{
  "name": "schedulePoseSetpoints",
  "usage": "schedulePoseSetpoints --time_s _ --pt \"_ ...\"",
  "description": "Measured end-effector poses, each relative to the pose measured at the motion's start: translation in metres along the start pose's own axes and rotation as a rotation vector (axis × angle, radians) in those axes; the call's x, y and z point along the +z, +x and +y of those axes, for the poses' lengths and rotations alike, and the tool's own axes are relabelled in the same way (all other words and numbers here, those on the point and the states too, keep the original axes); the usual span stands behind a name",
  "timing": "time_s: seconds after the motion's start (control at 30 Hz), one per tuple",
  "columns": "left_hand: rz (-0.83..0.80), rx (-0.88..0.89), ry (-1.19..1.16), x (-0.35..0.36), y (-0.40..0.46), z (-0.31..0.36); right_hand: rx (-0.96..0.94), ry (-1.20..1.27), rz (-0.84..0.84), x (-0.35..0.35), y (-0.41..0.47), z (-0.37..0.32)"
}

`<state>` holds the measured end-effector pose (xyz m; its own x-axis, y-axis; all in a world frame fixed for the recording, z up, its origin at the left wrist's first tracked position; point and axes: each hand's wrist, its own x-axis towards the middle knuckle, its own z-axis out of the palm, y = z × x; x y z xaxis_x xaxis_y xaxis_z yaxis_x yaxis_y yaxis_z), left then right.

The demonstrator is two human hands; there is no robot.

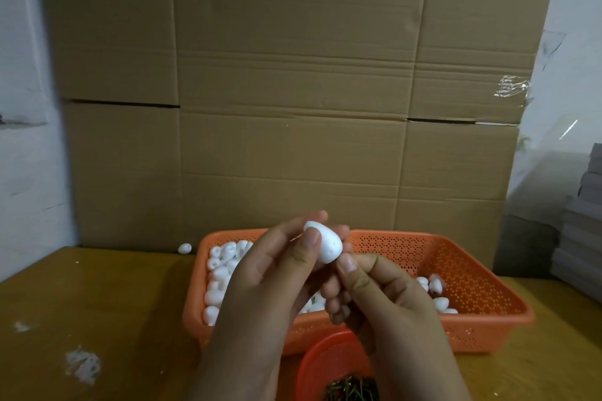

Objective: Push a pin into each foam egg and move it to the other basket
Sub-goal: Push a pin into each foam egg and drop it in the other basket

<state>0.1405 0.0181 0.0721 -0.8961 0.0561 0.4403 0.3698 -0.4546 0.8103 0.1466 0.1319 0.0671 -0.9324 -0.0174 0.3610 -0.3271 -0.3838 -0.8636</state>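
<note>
A foam egg (324, 242) is pinched by the left hand (260, 290). The right hand (387, 293) is pressed against it, maybe pinching a hidden pin. The soft egg could be squashed or dropped.

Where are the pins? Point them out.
In the head view, bottom centre: the pins lie in a small red bowl before the orange basket, below the right hand.

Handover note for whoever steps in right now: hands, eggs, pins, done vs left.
Left hand grips one foam egg above the orange basket.
Right hand pinches at the egg's lower end; no pin visible there.
Pins lie in the small red basket, nearest you.
Loose eggs fill the orange basket's left side, fewer at right; one stray egg sits on the table.
Done: unclear. Left: pin this egg, transfer it, repeat.
</note>
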Motion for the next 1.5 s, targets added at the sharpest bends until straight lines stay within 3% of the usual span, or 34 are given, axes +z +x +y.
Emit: schedulePoseSetpoints --time_s 0.3,0.6,0.8,0.93,1.0,1.07,1.13,1.27,1.37,1.5 --pt "-0.074 -0.016 0.029 -0.004 0.003 0.001 0.044 0.008 0.026 0.000 -0.001 0.003" --pt "0.014 0.042 0.164 -0.005 0.003 -0.005 0.117 0.115 -0.004 0.001 -0.003 -0.001" --pt "-0.088 -0.015 0.181 -0.006 0.005 0.000 0.198 0.150 0.002 0.000 0.000 0.003" --pt "-0.057 0.019 0.237 -0.012 0.007 0.000 0.117 -0.059 -0.033 -0.001 0.001 0.004" --pt "-0.031 0.056 0.302 -0.016 0.007 0.000 -0.019 -0.205 0.053 -0.007 0.003 0.003" --pt "-0.063 0.078 0.394 -0.017 0.006 0.002 -0.140 -0.270 0.130 -0.012 0.004 -0.001" --pt "-0.137 0.077 0.468 -0.015 0.005 0.003 -0.207 -0.338 0.103 -0.014 0.004 -0.006" --pt "-0.114 0.089 0.591 -0.014 0.004 -0.001 -0.208 -0.529 0.041 -0.018 0.005 -0.011" --pt "-0.043 0.119 0.722 -0.013 0.003 -0.003 -0.167 -0.522 0.025 -0.019 0.007 -0.011" --pt "-0.064 0.116 0.800 -0.010 0.001 -0.006 -0.163 -0.529 -0.035 -0.021 0.008 -0.013"
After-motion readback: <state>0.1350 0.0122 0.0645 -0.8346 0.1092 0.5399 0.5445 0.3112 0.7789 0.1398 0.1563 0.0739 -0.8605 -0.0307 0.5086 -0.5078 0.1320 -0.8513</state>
